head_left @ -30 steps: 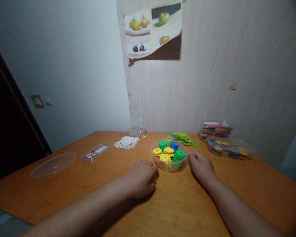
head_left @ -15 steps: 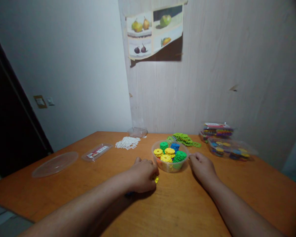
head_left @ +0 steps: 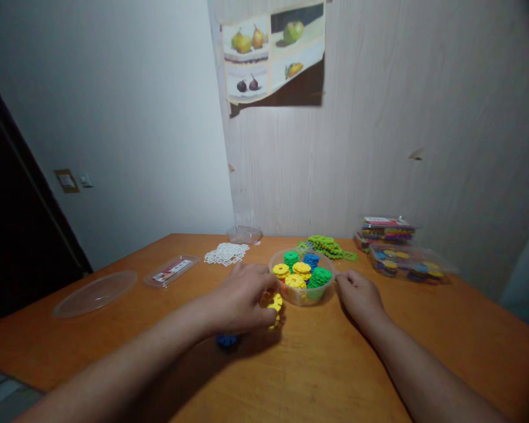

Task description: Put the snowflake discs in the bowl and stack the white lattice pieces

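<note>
A round clear tub (head_left: 300, 294) on the orange wooden table (head_left: 326, 364) holds stacks of yellow, green and blue toothed plastic discs. My left hand (head_left: 242, 296) is raised just left of the tub, fingers curled around a stack of yellow discs (head_left: 274, 306). A blue disc (head_left: 227, 339) lies on the table under my left wrist. My right hand (head_left: 360, 296) rests closed on the table against the tub's right side; nothing shows in it.
Behind the tub lie a pile of green pieces (head_left: 328, 247), white pieces (head_left: 226, 254) and a small clear cup (head_left: 244, 234). Two clear boxes (head_left: 405, 261) of coloured pieces stand back right. A flat packet (head_left: 171, 271) and round clear lid (head_left: 94, 292) lie left.
My left hand has lifted off the table and moved slightly up, bringing yellow discs into view in its fingers and uncovering a blue disc beneath. The right hand has stayed put.
</note>
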A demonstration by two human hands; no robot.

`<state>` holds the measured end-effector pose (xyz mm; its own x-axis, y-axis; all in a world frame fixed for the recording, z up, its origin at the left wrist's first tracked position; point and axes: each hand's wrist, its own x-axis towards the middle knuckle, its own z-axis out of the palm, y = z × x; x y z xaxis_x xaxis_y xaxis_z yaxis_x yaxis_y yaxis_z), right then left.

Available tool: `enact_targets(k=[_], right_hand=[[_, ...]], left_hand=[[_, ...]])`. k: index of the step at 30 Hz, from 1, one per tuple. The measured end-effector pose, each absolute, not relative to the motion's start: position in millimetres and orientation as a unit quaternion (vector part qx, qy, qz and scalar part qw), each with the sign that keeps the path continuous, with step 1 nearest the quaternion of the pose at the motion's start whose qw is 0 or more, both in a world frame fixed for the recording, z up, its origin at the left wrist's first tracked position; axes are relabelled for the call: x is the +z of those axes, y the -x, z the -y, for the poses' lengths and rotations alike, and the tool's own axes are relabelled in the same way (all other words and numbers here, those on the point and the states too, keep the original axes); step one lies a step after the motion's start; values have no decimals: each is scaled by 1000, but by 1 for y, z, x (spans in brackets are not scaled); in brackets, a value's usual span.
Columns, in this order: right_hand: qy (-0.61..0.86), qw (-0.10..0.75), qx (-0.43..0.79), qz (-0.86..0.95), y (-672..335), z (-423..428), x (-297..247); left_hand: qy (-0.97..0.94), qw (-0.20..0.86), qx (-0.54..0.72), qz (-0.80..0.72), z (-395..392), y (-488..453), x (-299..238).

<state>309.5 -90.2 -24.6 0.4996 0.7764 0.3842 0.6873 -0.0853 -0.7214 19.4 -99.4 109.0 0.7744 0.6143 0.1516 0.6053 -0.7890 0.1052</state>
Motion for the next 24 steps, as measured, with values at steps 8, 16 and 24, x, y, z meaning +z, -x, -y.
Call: enact_targets(k=[8,16,24], right_hand=[[732,470,47,491,-311,87,-27],[713,489,54,499,-311,85,-30],[721,479,54,498,-311,87,-29]], left_hand=[[-939,-23,116,-324,51,-68,130],[-932,-41,75,-353,21,-107,120],[-934,-30,122,-335,39,-73,125]])
